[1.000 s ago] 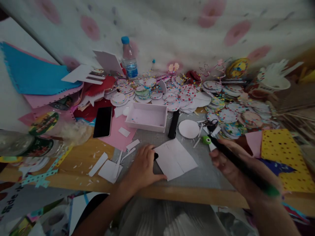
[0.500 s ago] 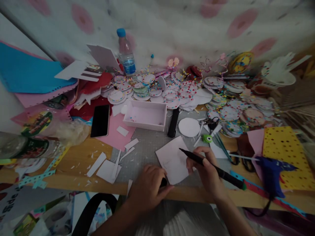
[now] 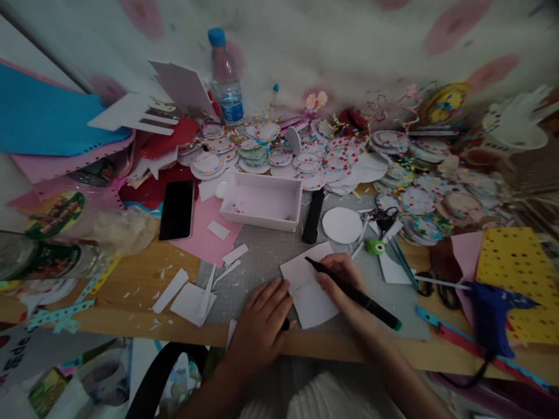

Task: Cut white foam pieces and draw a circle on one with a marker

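Note:
A black marker [image 3: 362, 298] with a green end is gripped in my right hand [image 3: 345, 285]. Its tip is over the upper part of a square of white paper [image 3: 312, 299], which carries faint lines. My left hand [image 3: 268, 311] lies at the paper's left edge, fingertips on it. Between that hand's thumb and palm sits a small black piece, the marker's cap [image 3: 286, 325], mostly hidden. Just behind the paper are a white paper disc [image 3: 343, 226] and a long black object [image 3: 313, 216].
A shallow pale box [image 3: 262, 201] and a phone [image 3: 177, 209] stand behind. Paper offcuts [image 3: 194, 302] lie to the left. Decorated paper discs [image 3: 345, 160] pile along the back beside a water bottle [image 3: 227, 81]. A blue glue gun [image 3: 493, 314] and scissors [image 3: 437, 285] are at right.
My right hand has moved left and slightly up with the marker, bringing its tip over the paper. My left hand's fingers have stretched out onto the paper's edge. The camera view has shifted slightly.

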`<control>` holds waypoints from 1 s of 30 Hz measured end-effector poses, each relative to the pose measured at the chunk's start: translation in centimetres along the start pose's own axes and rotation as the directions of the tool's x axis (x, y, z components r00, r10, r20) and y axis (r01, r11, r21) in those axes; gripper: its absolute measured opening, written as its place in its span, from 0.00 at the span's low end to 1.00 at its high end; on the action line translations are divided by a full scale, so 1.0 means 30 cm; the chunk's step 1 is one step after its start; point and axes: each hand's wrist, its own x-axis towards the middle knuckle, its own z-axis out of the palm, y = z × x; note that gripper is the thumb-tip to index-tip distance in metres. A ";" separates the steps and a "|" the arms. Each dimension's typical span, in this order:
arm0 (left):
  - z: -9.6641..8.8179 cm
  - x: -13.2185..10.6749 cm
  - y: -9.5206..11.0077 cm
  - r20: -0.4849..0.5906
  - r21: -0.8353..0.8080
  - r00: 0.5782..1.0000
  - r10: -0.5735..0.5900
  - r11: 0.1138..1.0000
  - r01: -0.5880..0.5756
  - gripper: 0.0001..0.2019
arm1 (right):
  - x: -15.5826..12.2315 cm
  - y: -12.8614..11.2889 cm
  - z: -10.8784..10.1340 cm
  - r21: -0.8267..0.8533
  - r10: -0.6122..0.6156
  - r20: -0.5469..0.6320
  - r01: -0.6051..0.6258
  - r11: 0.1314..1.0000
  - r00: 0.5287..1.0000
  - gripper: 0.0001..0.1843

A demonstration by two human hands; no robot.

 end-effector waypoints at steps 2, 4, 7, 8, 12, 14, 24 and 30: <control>0.004 -0.004 -0.004 0.010 0.009 0.999 -0.031 0.999 0.031 0.19 | -0.007 0.008 0.002 -0.062 -0.035 -0.006 0.034 0.998 0.999 0.06; 0.006 -0.007 -0.004 0.018 0.008 0.998 -0.053 0.999 0.053 0.20 | -0.011 0.019 0.007 -0.123 -0.070 -0.009 0.068 0.990 0.998 0.07; 0.007 -0.008 -0.003 0.030 -0.004 0.997 -0.066 0.998 0.066 0.20 | -0.012 0.035 0.016 -0.209 -0.126 -0.017 0.120 0.970 0.992 0.08; 0.006 -0.007 -0.002 0.029 -0.008 0.997 -0.070 0.997 0.070 0.20 | -0.011 0.038 0.018 -0.232 -0.143 -0.013 0.136 0.963 0.990 0.08; 0.006 -0.004 -0.003 0.029 -0.022 0.996 -0.079 0.997 0.079 0.19 | -0.007 0.043 0.018 -0.294 -0.196 0.017 0.192 0.936 0.980 0.08; 0.006 -0.004 -0.003 0.033 -0.023 0.996 -0.080 0.996 0.081 0.20 | -0.006 0.043 0.017 -0.316 -0.218 0.023 0.214 0.924 0.976 0.08; 0.006 -0.007 -0.004 0.044 -0.020 0.996 -0.072 0.997 0.073 0.20 | 0.000 0.027 0.025 -0.370 -0.261 0.036 0.255 0.893 0.965 0.07; 0.004 -0.007 -0.005 0.037 -0.026 0.996 -0.077 0.997 0.078 0.19 | 0.005 0.042 0.022 -0.345 -0.265 0.098 0.282 0.895 0.959 0.09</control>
